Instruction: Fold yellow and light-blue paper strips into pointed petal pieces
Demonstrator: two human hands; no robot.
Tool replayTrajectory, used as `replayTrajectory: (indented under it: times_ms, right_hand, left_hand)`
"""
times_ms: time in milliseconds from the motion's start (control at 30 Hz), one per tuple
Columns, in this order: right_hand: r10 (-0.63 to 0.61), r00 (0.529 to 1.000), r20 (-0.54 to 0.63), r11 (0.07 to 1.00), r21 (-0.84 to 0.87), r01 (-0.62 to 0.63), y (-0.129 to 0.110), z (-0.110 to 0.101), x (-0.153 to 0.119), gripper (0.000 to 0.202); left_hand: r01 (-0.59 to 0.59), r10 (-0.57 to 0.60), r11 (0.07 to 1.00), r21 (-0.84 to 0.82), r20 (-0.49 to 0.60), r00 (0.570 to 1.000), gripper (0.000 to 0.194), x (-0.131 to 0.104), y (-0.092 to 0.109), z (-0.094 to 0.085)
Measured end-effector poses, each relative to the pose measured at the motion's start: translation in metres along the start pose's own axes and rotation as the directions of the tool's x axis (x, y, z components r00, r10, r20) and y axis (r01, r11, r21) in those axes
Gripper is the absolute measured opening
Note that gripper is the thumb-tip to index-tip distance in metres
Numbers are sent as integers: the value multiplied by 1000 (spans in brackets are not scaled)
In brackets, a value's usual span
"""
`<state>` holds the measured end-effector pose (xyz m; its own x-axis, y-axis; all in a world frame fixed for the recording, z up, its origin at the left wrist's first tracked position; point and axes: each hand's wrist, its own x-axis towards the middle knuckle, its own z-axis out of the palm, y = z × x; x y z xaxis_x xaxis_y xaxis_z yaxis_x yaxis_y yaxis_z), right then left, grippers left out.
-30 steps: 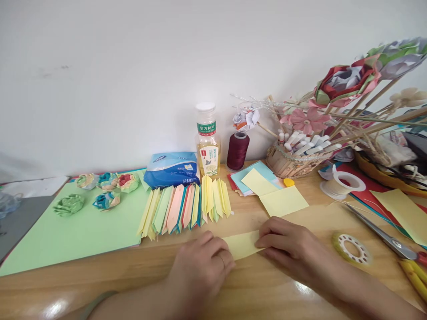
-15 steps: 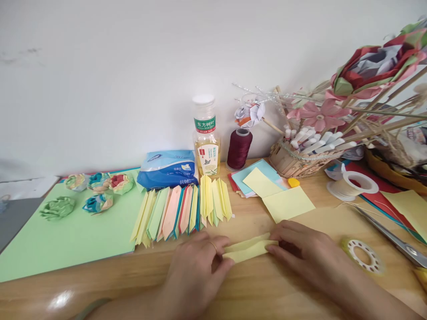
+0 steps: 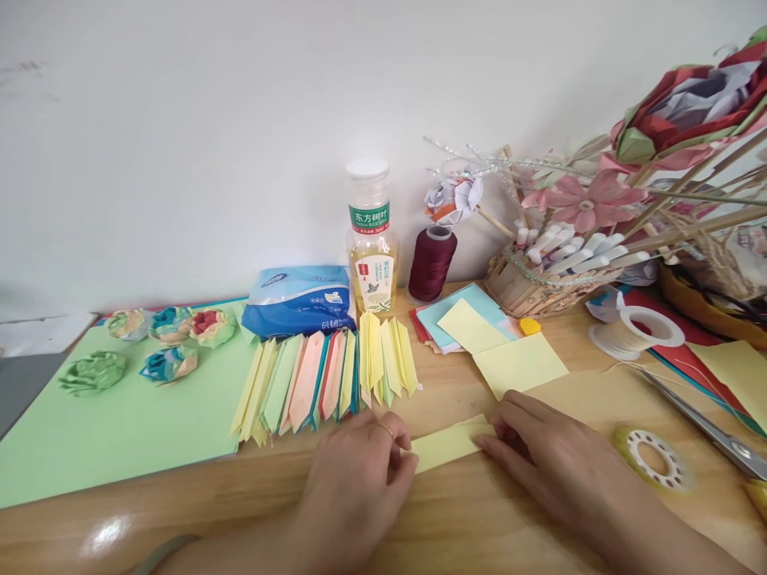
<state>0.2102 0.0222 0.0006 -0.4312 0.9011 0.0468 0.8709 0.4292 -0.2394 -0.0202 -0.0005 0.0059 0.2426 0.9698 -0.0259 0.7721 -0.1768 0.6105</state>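
Note:
A folded strip of yellow paper (image 3: 448, 444) lies lengthwise between my two hands, low over the wooden table. My left hand (image 3: 365, 471) pinches its left end with thumb and curled fingers. At the other end, my right hand (image 3: 530, 439) grips the strip, its thumb on top and fingertips behind. Just beyond my left hand stands a row of folded paper pieces (image 3: 308, 375) in yellow, green, peach, blue and red. Loose yellow paper sheets (image 3: 520, 364) lie past my right hand, partly over a stack of coloured paper (image 3: 461, 307).
Paper flowers (image 3: 93, 372) sit on a green sheet (image 3: 149, 431) at left. Behind stand a tissue pack (image 3: 300, 299), a drink bottle (image 3: 372, 239) and a thread spool (image 3: 431, 263). At right are a marker basket (image 3: 539, 287), tape roll (image 3: 653, 458), scissors (image 3: 713, 427) and ribbon spool (image 3: 635, 331).
The yellow strip, whose two layers stood apart along the fold, now looks flatter, with its layers together. Both hands stay at its ends.

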Motion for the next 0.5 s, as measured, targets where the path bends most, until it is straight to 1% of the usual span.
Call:
replayTrajectory:
  times_ms: [100, 233, 500]
  right_hand:
    - [23, 999, 29, 999, -36, -22, 0, 0, 1, 20]
    - [22, 999, 48, 998, -62, -19, 2, -1, 4, 22]
    - [31, 997, 65, 999, -39, -29, -1, -8, 11, 21]
  left_hand:
    - [-17, 17, 1000, 17, 0, 1000, 9, 1, 1, 0]
    - [-32, 33, 999, 38, -5, 999, 9, 1, 0, 2]
    - [-56, 58, 997, 58, -22, 998, 10, -1, -2, 2]
